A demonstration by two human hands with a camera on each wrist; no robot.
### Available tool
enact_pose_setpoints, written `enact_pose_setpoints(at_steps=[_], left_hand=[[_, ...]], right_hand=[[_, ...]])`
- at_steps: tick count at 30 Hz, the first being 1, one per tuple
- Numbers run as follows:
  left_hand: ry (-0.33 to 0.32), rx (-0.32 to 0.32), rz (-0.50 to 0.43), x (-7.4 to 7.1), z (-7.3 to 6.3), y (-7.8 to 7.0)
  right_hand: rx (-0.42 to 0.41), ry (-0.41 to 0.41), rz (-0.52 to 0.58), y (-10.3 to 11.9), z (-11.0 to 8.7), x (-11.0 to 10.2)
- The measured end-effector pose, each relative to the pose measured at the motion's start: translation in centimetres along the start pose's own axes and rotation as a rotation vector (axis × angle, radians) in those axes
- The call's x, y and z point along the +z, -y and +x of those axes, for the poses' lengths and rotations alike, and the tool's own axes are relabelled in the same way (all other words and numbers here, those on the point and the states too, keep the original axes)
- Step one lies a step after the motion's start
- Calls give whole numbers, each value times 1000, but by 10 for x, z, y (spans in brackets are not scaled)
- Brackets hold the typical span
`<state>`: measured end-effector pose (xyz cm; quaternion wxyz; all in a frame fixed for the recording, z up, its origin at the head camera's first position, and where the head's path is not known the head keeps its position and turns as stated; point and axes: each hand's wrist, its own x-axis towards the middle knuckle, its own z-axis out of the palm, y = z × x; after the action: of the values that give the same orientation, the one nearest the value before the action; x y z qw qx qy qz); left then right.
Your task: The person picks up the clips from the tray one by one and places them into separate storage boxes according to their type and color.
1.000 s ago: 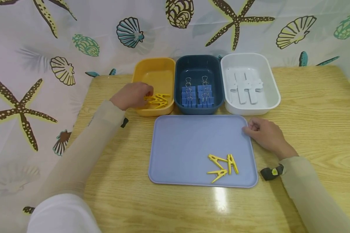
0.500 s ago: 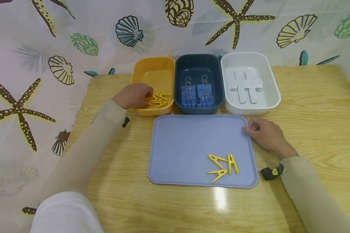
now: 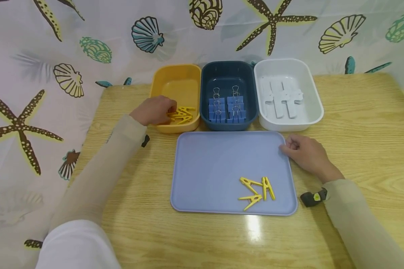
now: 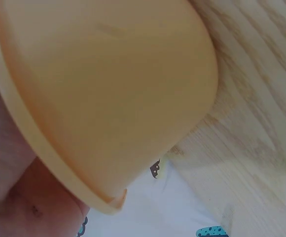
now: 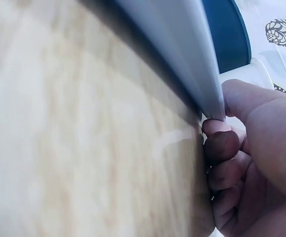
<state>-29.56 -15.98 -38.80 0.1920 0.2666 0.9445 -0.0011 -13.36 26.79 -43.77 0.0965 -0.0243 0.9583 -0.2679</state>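
Note:
My left hand reaches over the near left rim of the yellow bin, fingertips down among several yellow clothespins. The bin wall fills the left wrist view and hides the fingertips; I cannot tell whether they pinch a clothespin. At the far right corner of the light blue tray, my right hand pinches the rim, thumb on top and curled fingers below, as the right wrist view shows at the tray edge. Three yellow clothespins lie on the tray's near right part.
A dark blue bin with several blue binder clips stands beside the yellow bin. Right of it is a white bin holding several white clips. A patterned cloth hangs close behind the bins.
The head view has shifted slightly. Both hands hold nearly the same places, the left in the yellow bin and the right at the tray rim.

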Motion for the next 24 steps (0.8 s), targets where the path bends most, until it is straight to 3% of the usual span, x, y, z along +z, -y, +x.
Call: enact_pose_setpoints(at_steps=[12,24], left_hand=[[-13,-10,-5,-4,-2,-4],[-41,29,11,-11,-8,-11]], right_hand=[[-5,-3,-10,2,0,-1],[0,2,-13,2,0,-1]])
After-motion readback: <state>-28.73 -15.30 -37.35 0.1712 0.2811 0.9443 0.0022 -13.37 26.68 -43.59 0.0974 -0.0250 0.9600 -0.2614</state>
